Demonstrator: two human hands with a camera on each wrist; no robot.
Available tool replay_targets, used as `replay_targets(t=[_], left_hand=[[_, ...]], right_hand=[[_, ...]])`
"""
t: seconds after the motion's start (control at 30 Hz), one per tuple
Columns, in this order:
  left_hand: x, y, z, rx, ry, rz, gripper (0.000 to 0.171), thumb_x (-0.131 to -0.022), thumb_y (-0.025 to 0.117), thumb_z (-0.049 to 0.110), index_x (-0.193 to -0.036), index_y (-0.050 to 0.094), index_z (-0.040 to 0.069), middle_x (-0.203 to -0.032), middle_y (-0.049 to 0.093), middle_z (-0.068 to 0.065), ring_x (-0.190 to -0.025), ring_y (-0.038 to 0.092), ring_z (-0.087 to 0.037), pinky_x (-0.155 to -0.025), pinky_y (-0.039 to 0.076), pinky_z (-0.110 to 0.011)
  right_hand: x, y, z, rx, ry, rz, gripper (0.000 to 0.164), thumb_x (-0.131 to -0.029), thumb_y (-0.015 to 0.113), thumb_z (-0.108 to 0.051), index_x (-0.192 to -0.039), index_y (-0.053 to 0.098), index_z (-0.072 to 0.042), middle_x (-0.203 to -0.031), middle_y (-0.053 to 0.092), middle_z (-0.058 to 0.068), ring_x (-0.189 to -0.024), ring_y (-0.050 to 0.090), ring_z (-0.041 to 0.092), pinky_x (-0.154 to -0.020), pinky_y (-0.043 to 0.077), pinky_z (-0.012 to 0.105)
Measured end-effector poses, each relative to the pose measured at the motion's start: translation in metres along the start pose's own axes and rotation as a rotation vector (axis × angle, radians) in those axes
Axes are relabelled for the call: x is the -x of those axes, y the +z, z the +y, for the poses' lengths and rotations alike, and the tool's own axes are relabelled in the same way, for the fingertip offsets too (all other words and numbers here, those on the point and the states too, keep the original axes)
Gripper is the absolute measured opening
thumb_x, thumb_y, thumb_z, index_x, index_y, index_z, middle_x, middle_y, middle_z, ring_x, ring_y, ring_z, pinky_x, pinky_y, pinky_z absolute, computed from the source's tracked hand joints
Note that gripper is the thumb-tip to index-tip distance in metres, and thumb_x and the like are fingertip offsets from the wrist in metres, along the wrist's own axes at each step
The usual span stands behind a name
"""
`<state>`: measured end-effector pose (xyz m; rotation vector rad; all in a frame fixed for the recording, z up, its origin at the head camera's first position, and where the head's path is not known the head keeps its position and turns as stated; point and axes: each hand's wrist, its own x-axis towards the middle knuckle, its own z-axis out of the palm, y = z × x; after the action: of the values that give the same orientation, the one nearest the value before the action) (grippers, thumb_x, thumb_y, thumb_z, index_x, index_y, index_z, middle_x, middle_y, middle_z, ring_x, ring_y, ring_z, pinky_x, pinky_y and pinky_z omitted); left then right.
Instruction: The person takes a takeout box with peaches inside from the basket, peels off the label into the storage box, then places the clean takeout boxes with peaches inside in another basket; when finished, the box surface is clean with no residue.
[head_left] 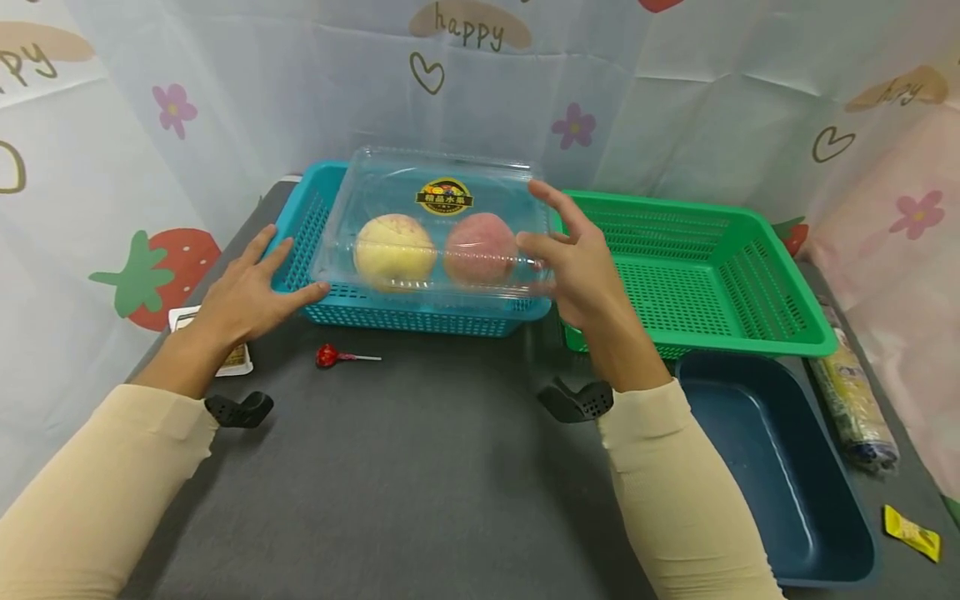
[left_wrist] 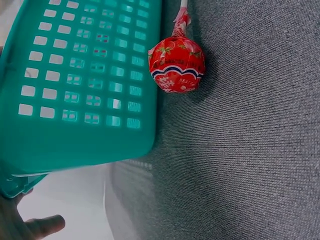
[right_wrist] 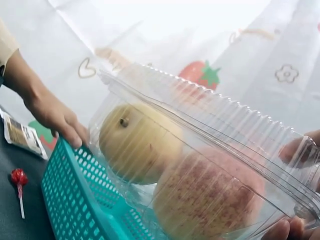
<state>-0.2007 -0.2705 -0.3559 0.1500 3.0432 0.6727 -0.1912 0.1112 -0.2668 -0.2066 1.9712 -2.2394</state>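
Note:
A clear plastic clamshell box [head_left: 375, 187] with a round black and gold label holds two peaches, a yellow one [head_left: 394, 250] and a pink one [head_left: 480, 248]. My right hand [head_left: 573, 258] grips its right end, thumb and fingers spread around the edge. The box is tilted over the blue basket [head_left: 420, 321], overlapping its opening in the head view. At the basket's left end is my left hand [head_left: 247, 287], fingers spread and fingertips right at the rim. In the right wrist view the peaches show through the ribbed plastic.
A red lollipop [head_left: 327, 356] lies before the blue basket, and a small packet [head_left: 238, 360] sits by the left wrist. To the right stand a green basket [head_left: 780, 287] and a dark blue tub [head_left: 757, 467]. A filled bag [head_left: 855, 400] and a yellow wrapper [head_left: 911, 533] lie beyond.

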Motion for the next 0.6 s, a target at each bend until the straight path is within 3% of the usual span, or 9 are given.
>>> replay_targets(t=[0.1, 0.2, 0.3, 0.37, 0.53, 0.6], left_hand=[[0.0, 0.0, 0.0, -0.003, 0.005, -0.003, 0.096, -0.087, 0.048, 0.067, -0.155, 0.012, 0.009, -0.16, -0.004, -0.014, -0.137, 0.012, -0.052, -0.097, 0.019, -0.076], [0.0, 0.001, 0.0, -0.005, 0.008, -0.002, 0.094, -0.088, 0.048, 0.065, -0.155, 0.013, 0.009, -0.16, -0.003, -0.014, -0.136, 0.013, -0.052, -0.096, 0.02, -0.076], [0.0, 0.001, -0.001, 0.0, 0.004, 0.003, 0.093, -0.089, 0.048, 0.065, -0.155, 0.014, 0.009, -0.16, -0.003, -0.014, -0.136, 0.013, -0.053, -0.095, 0.022, -0.076], [0.001, 0.001, -0.001, 0.005, 0.002, 0.009, 0.093, -0.088, 0.048, 0.065, -0.155, 0.014, 0.01, -0.16, -0.003, -0.014, -0.136, 0.013, -0.053, -0.095, 0.023, -0.076], [0.001, 0.001, 0.001, 0.009, -0.002, 0.017, 0.096, -0.087, 0.049, 0.066, -0.155, 0.014, 0.009, -0.16, -0.002, -0.015, -0.137, 0.012, -0.053, -0.096, 0.021, -0.076], [0.001, 0.001, 0.001, 0.012, -0.003, 0.018, 0.097, -0.087, 0.05, 0.067, -0.155, 0.014, 0.008, -0.16, -0.002, -0.015, -0.137, 0.012, -0.053, -0.096, 0.02, -0.076]], right_hand=[[0.011, -0.003, -0.003, -0.008, -0.026, -0.014, 0.056, -0.093, 0.06, -0.005, -0.142, 0.048, -0.03, -0.135, 0.038, 0.008, -0.104, 0.045, 0.028, -0.077, 0.051, 0.051], [0.022, -0.006, -0.006, -0.024, -0.052, -0.03, 0.058, -0.092, 0.059, -0.002, -0.144, 0.046, -0.026, -0.145, 0.027, 0.004, -0.105, 0.042, 0.028, -0.08, 0.05, 0.054], [0.034, -0.009, -0.008, -0.027, -0.076, -0.048, 0.059, -0.093, 0.058, -0.001, -0.146, 0.043, -0.022, -0.143, 0.028, 0.004, -0.095, 0.043, 0.024, -0.077, 0.053, 0.054], [0.041, -0.011, -0.008, -0.037, -0.079, -0.048, 0.06, -0.092, 0.057, 0.0, -0.146, 0.043, -0.021, -0.127, 0.039, 0.008, -0.086, 0.044, 0.022, -0.076, 0.054, 0.053], [0.063, -0.017, -0.008, -0.013, -0.079, -0.034, 0.061, -0.092, 0.055, 0.001, -0.148, 0.04, -0.019, -0.106, 0.042, 0.012, -0.082, 0.045, 0.019, -0.071, 0.048, 0.037], [0.071, -0.02, -0.006, 0.004, -0.088, -0.03, 0.061, -0.093, 0.055, 0.001, -0.148, 0.039, -0.018, -0.115, 0.041, 0.013, -0.084, 0.045, 0.02, -0.069, 0.044, 0.035]])
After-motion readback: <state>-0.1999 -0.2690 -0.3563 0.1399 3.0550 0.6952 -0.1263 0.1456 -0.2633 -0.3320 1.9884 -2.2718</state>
